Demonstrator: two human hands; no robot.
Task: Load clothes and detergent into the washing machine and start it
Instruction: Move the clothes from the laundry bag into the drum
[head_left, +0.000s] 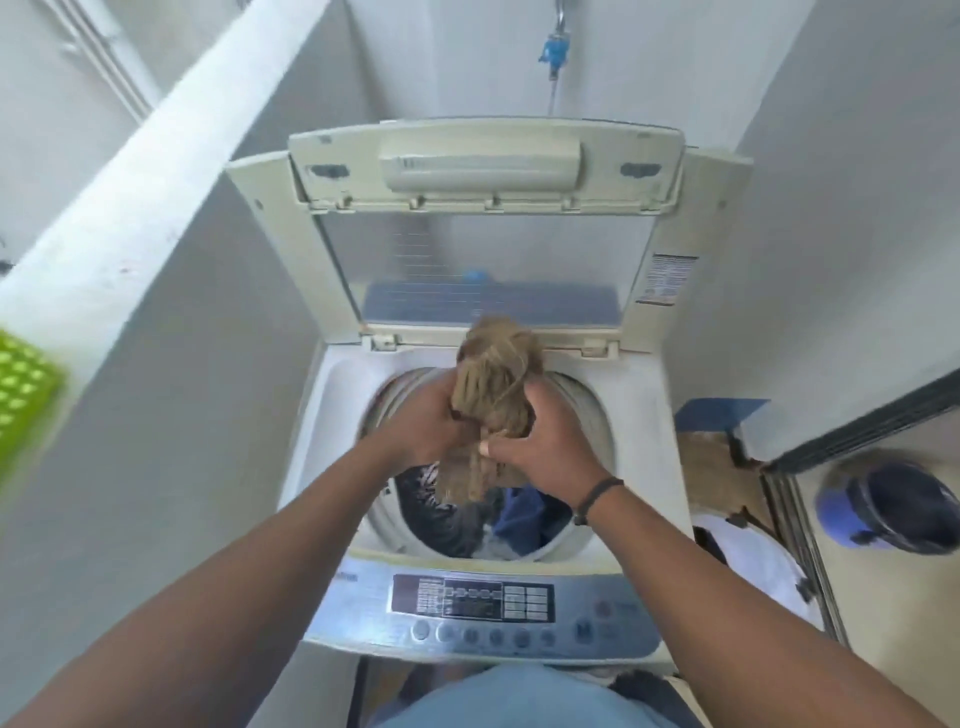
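Note:
A top-loading washing machine (332, 415) stands in front of me with its lid (483, 171) folded up against the back. Over the open drum (582, 410) I hold a bunched tan-brown garment (496, 384). My left hand (423, 428) grips its left side and my right hand (545, 441) grips its lower right, with cloth hanging down between them. Dark, striped and blue clothes (478, 514) lie inside the drum. The control panel (478, 605) with its row of buttons faces me at the front.
A white ledge (156, 156) runs along the left wall with a green perforated basket (23, 384) on it. To the right of the machine are a white bag or basket (753, 561), a blue bucket (893, 506) and a sliding door track (800, 499). A tap with blue fitting (556, 49) is on the back wall.

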